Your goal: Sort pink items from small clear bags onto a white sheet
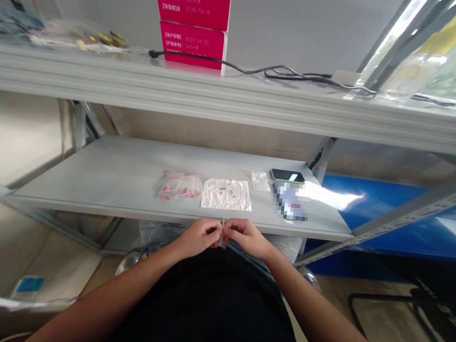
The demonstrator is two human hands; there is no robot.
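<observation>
Whitish thin piece [222, 238] in head view, exact material unclear, pinched in fingertips of left hand [201, 236] and right hand [250, 239], before front edge of smooth grey bench [99, 178], beyond it crinkled white sheet [227, 201], flat clear bag [181, 181] with pink pieces [188, 193], glossy rectangular phone [285, 176].

The table [121, 172] is showing a smooth, mostly matt finish, the bag [179, 181] is gleaming as clear plastic, the white sheet [238, 199] is showing rough creases, the phone [283, 175] is reflecting glossily, and the held piece [223, 233] is perhaps showing thin plastic.
</observation>
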